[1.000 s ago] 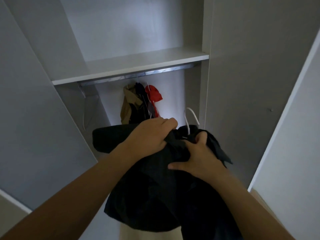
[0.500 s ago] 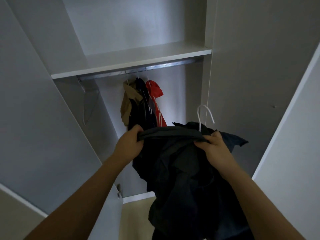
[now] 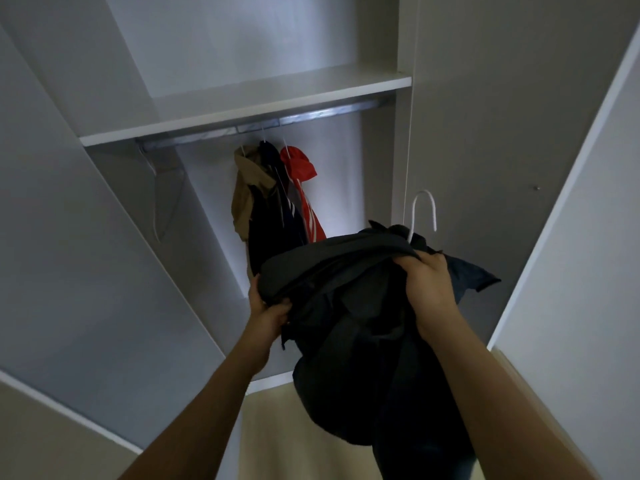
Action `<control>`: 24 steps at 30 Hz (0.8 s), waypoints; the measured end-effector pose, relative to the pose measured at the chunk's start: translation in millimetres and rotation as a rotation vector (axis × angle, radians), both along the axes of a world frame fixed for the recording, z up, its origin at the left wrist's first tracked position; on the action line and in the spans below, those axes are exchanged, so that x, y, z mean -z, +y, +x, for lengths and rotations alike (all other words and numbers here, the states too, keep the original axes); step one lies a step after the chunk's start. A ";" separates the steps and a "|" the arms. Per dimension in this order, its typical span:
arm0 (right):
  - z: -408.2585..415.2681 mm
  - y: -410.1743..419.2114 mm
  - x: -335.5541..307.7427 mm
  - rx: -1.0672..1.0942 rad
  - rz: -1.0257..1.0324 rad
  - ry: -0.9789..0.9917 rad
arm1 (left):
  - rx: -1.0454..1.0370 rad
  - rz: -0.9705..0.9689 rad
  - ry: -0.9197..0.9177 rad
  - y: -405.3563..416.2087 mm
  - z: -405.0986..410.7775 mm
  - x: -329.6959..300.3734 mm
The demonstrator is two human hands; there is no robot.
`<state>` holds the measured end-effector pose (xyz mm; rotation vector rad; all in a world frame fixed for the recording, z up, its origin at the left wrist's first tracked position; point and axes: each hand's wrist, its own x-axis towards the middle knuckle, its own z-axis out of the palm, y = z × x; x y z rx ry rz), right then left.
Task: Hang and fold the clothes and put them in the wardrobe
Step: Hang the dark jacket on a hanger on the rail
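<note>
Head view looked up into a white open wardrobe (image 3: 207, 46) with one white shelf (image 3: 263, 105) and a metal hanging rail (image 3: 311, 116) just beneath it. A bundled dark fabric garment (image 3: 346, 306) hung in front of the opening, below the rail. Tan, navy and red clothes (image 3: 277, 202) hung from the rail. The right hand (image 3: 429, 289) had its grip closed around the garment's top; the left hand (image 3: 270, 313) pinched its left edge. A white wire hanger hook (image 3: 424, 211) rose from the bundle.
</note>
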<state>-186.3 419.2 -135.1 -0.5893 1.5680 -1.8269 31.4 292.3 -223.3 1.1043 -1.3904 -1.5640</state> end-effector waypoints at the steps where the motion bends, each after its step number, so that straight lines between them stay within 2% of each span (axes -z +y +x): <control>1: 1.1 0.5 -0.8 0.025 -0.007 -0.022 | -0.004 -0.037 0.004 3.6 -0.3 7.1; 3: 2.5 1.8 -3.0 0.062 -0.019 -0.064 | 0.054 -0.092 -0.102 8.9 -1.1 18.8; 6: 4.4 1.7 -3.9 0.079 -0.033 -0.097 | 0.256 -0.033 -0.271 13.4 -5.1 29.8; 9: 4.7 4.3 -6.2 0.096 0.006 -0.140 | 0.145 -0.087 -0.342 9.2 -13.3 33.5; 11: 1.9 8.4 -6.4 0.104 0.002 -0.139 | 0.035 -0.054 -0.277 6.2 -14.5 24.8; 15: -2.0 15.2 -1.5 0.135 -0.002 -0.100 | -0.175 0.316 0.235 1.5 -5.1 -0.2; 17: -1.2 14.3 6.1 0.151 0.008 -0.084 | -0.133 0.394 0.353 2.9 -2.3 -14.0; 21: 2.4 11.6 24.9 0.156 0.073 -0.057 | 0.060 0.475 0.388 -1.4 -9.4 -40.0; 24: 5.8 14.9 36.9 0.121 0.110 -0.024 | 0.052 0.423 0.196 -9.3 -25.1 -55.7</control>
